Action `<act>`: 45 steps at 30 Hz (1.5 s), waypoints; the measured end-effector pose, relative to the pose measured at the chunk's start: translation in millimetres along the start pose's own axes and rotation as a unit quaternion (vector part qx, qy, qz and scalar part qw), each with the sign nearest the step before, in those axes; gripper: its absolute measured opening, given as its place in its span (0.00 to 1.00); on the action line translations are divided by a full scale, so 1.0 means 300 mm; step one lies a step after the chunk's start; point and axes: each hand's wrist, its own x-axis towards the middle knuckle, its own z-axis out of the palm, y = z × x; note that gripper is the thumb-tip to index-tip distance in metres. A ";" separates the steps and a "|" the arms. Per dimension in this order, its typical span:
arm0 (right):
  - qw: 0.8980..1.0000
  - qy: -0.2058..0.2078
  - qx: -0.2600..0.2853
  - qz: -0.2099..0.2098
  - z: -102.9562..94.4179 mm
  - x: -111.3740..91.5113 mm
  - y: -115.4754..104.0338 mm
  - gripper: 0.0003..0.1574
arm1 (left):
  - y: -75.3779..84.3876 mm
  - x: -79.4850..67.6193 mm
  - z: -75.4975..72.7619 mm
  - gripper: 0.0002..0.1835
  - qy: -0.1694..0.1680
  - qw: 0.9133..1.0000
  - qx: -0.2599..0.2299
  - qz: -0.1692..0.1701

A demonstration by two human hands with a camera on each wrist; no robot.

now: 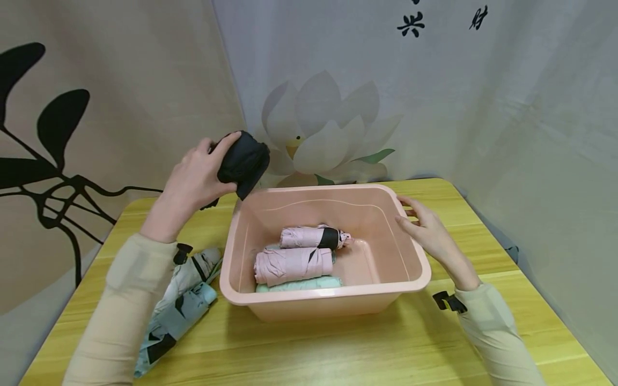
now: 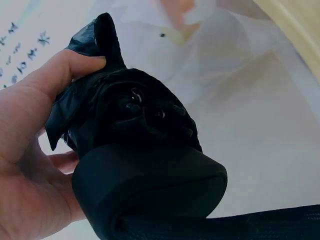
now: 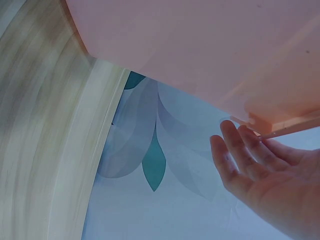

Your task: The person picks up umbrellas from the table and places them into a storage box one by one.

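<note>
My left hand [image 1: 195,174] grips a black folded umbrella [image 1: 245,161], raised at the left rear corner of the pink plastic bin [image 1: 318,306]. In the left wrist view, the umbrella's handle end [image 2: 150,180], its strap and its rib tips show, with the thumb pressed on the cloth. On the right side, my right hand [image 1: 429,230] rests at the bin's rim, thumb over the edge, while several loosely extended fingers [image 3: 235,145] hang below it outside. Inside the bin lie two pink rolled umbrellas [image 1: 294,265] on top of a mint-green one [image 1: 309,284].
Left of the bin, a light-blue umbrella [image 1: 178,321] and a whitish one [image 1: 193,273] lie on the wood-grain table [image 1: 309,354]. Behind the table hangs a pale curtain [image 1: 483,107] with a printed lotus and dark characters.
</note>
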 end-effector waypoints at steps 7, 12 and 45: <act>1.000 0.001 -0.002 0.001 0.001 -0.001 0.001 0.34 | 0.084 0.009 -0.031 0.51 0.003 0.999 -0.003 0.034; 1.000 0.005 -0.001 0.001 0.000 -0.004 0.002 0.34 | 0.140 0.015 -0.034 0.51 -0.005 0.998 -0.006 0.059; 1.000 0.016 -0.007 -0.012 0.004 0.004 0.014 0.33 | 0.393 0.100 0.121 0.49 -0.120 0.967 -0.008 0.224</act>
